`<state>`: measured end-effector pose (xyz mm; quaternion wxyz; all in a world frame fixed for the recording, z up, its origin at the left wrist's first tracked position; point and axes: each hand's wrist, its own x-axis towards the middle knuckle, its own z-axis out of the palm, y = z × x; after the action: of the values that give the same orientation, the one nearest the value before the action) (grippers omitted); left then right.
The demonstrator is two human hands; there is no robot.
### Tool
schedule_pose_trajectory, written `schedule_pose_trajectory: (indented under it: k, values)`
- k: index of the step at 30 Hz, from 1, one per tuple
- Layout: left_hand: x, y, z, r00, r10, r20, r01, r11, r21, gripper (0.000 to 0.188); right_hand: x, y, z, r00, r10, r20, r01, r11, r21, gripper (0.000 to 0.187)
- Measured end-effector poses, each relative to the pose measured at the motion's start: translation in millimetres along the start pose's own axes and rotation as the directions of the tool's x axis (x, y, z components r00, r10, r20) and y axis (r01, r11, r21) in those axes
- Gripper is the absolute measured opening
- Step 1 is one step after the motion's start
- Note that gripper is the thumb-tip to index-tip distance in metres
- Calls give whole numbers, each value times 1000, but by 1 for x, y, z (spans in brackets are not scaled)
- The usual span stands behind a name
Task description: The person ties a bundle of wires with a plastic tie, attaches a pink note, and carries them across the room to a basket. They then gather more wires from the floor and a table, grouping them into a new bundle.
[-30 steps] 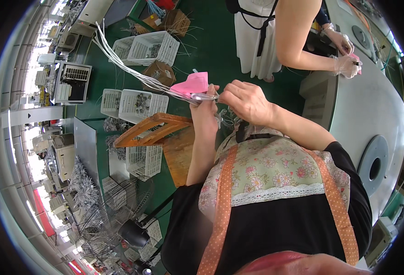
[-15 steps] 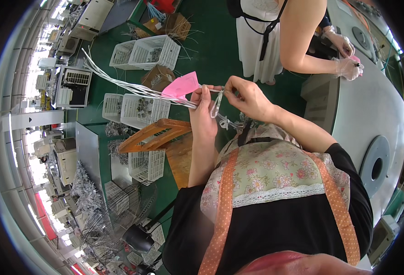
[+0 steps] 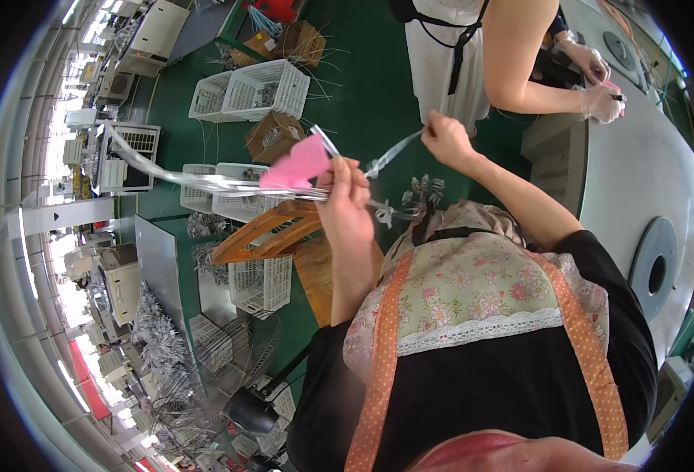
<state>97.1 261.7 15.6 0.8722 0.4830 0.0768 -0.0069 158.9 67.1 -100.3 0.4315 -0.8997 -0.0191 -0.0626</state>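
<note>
A bundle of thin white and grey wires (image 3: 205, 182) stretches out to the left, its far end blurred. My left hand (image 3: 349, 200) is closed around the bundle near its right end. A pink paper slip (image 3: 300, 164) lies against the wires beside my fingers. From that grip a thin clear strip (image 3: 395, 151) runs up to the right, pulled straight. My right hand (image 3: 451, 143) pinches the strip's other end, well apart from the left. Below the strip, small clear connectors (image 3: 424, 191) on wires show just beyond my apron.
White plastic crates (image 3: 264, 86) and a cardboard box (image 3: 274, 135) stand on the green floor. Close to my left forearm is a wooden stool or chair (image 3: 264, 234). A metal table (image 3: 622, 181) lies at right, where another person's gloved hands (image 3: 603, 104) work. A fan (image 3: 251, 409) stands lower left.
My right hand has moved up and right, drawing the clear strip out straight. My left hand has shifted slightly down with the wires, whose far end swings left.
</note>
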Motion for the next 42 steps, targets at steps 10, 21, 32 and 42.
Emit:
schedule_pose_trajectory:
  k: [10, 21, 32, 42]
  values:
    - [68, 0, -49, 997, -9, -77, 18, 993, 119, 19, -6, -121, -80, 726, -535, 432, -468, 76, 880, 25]
    - [55, 2, -49, 992, -52, -112, 77, 970, 233, 22, -46, -56, -63, 921, -175, 349, 58, 945, 322, 23]
    - [30, 42, 2, 999, 22, 30, -29, 970, 241, 33, -18, -118, 25, 710, -429, 558, 392, 900, 192, 31]
    - [32, 0, -95, 787, -262, 559, -251, 692, 677, 92, -4, -154, -28, 772, -543, 331, 415, 824, 385, 21]
